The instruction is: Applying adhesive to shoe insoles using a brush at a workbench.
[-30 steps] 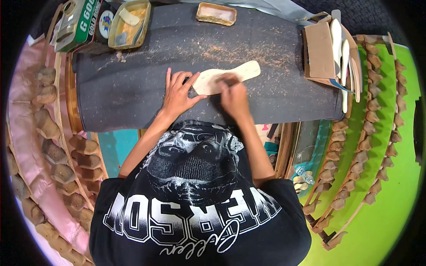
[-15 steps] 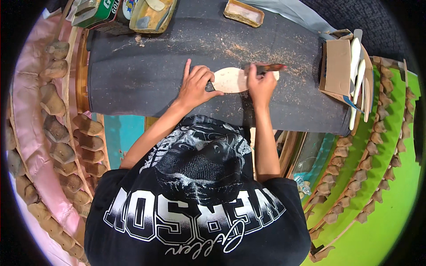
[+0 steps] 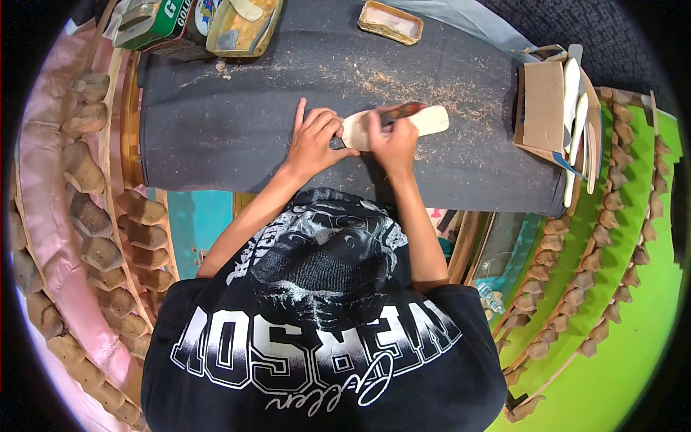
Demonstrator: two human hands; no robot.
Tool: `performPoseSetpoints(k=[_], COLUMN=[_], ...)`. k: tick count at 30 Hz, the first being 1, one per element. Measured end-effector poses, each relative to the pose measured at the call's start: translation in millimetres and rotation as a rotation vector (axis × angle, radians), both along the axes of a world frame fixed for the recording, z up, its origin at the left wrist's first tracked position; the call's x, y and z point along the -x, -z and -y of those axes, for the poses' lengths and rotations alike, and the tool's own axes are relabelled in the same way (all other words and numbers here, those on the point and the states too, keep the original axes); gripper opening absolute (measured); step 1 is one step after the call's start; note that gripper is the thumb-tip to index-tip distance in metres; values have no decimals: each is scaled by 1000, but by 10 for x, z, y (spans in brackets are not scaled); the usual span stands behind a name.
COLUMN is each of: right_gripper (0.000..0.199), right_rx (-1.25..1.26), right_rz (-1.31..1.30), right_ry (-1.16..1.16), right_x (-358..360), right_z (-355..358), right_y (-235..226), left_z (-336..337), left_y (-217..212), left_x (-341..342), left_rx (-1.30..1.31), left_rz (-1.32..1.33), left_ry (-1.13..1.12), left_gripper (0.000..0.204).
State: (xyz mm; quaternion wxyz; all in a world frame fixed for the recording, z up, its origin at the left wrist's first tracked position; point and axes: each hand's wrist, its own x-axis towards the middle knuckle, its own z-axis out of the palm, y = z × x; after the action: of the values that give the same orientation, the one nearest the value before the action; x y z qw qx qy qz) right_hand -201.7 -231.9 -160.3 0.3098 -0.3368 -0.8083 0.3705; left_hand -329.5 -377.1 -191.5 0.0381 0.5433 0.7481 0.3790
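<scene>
A pale, flat insole-shaped piece point(image 3: 432, 119) lies across the dark tabletop, its wide end to the left. My left hand point(image 3: 317, 142) grips that wide end between thumb and fingers, with the index finger stretched upward. Over the middle of the piece, my right hand point(image 3: 392, 142) is closed around a short tool with a dark red-brown handle point(image 3: 407, 111), which points to the right. Motion blurs the right fingertips, and the working end of the tool is hidden under them.
Fine shavings point(image 3: 403, 88) are scattered beyond the piece. A green tin point(image 3: 157, 25) and a yellowish tub point(image 3: 248, 36) stand at the far left, a small tray point(image 3: 391, 22) at the back. A cardboard box point(image 3: 541, 108) holds white strips at right. Racks of brown wooden pieces point(image 3: 85, 169) flank both sides.
My right hand has slid left along the pale piece with the tool, uncovering its narrow right end. That end has tilted slightly upward in view. My left hand keeps its grip.
</scene>
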Motion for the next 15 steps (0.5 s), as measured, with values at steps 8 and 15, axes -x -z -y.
performPoseSetpoints(k=[8,15], right_gripper=[20,23], right_rx=[-28,-33], right_rz=[2,-100], right_ry=[-59,-151], right_x=[77,71], right_z=[45,156], right_y=[13,112], left_z=[22,12], left_y=[-3,-25], left_x=[12,-3], left_rx=[23,-21], left_rz=[-42,17], left_ry=[-5,31], left_gripper=[58,54])
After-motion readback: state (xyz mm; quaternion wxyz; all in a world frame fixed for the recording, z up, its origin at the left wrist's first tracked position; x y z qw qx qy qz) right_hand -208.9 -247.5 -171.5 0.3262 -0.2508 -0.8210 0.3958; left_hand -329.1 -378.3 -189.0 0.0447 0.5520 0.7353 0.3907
